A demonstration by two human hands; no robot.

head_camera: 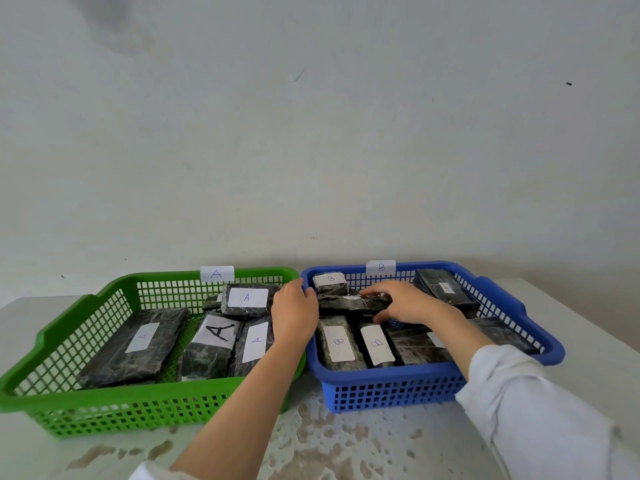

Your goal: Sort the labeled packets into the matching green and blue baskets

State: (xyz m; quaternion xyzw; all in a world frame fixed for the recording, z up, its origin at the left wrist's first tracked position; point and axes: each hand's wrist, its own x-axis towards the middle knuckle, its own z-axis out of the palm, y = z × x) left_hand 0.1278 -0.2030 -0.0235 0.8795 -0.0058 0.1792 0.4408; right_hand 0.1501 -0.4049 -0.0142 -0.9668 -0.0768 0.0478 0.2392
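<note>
While in green basket (104, 398), A packets (135, 348)

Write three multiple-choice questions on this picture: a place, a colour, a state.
1. Where is the dark packet that the right hand grips? A) on the floor B) over the blue basket C) on a shelf
2. What colour is the basket bearing tag A? A) green B) blue C) red
3. How are the right hand's fingers? A) straight B) hidden C) curled round the packet

B: it is above the B packets. A: tag A stands on the green basket rim. C: fingers over, thumb under.
</note>
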